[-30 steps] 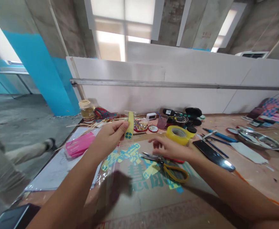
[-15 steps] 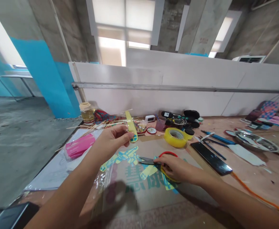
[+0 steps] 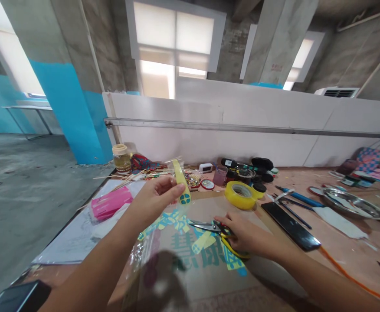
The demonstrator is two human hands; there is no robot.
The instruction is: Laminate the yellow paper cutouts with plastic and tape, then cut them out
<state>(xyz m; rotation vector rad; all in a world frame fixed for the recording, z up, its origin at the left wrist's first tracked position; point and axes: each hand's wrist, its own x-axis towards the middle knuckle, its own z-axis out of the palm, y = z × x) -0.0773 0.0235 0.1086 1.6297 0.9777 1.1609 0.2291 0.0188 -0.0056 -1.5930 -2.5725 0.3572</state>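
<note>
My left hand [image 3: 155, 197] pinches a flat yellow strip [image 3: 181, 175] between thumb and fingertips. The strip's rounded lower end carries a blue pattern, and clear film seems to stick out around it. Lower and to the right, my right hand [image 3: 242, 236] grips scissors [image 3: 205, 225] with red and yellow handles. Their blades point left, a little apart, with no contact with the strip. Beneath both hands lies a brown cardboard sheet [image 3: 209, 203] with green lettering. Similar yellow and blue cut pieces [image 3: 173, 222] are spread on it, some partly hidden by my right hand.
A roll of yellow tape [image 3: 240, 195] and a black phone [image 3: 290, 226] lie to the right, beyond them a metal dish [image 3: 355, 203]. A pink packet [image 3: 111, 203] and a jar [image 3: 121, 159] are at the left. Beads [image 3: 194, 180] sit near the wall.
The view has tilted up slightly. My right hand has turned the scissors, so the yellow handle shows more and the red one less. My left hand still holds the strip, its patterned end now more exposed.
</note>
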